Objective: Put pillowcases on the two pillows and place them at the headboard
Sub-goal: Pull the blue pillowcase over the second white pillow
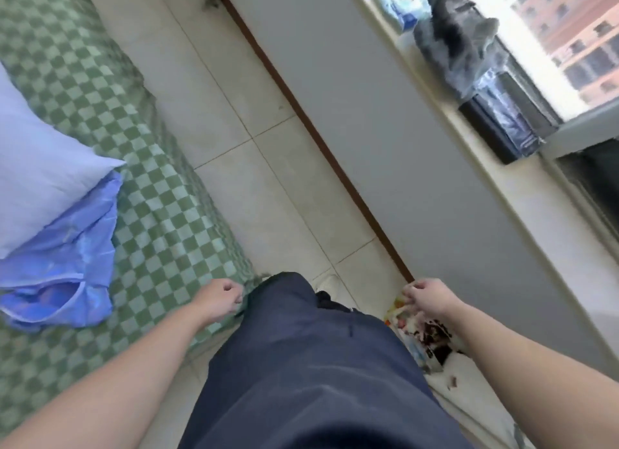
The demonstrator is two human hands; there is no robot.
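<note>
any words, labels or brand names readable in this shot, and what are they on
None can be read.
Blue and white packet on the windowsill: it carries print, too blurred to read.
Colourful wrapper under the right hand: a printed pattern, no legible letters.
Pillow, shiny blue pillowcase and checked bedspread: no text visible.

The white pillow runs off the left edge, only one corner showing. The blue pillowcase lies crumpled, part of it tucked under that pillow. The bed is cut by the left and bottom edges, its headboard nowhere in frame. The dark trousers cover the floor beneath. The colourful bag sits half behind the right forearm, print unreadable. The windowsill clutter is smeared by blur.
</note>
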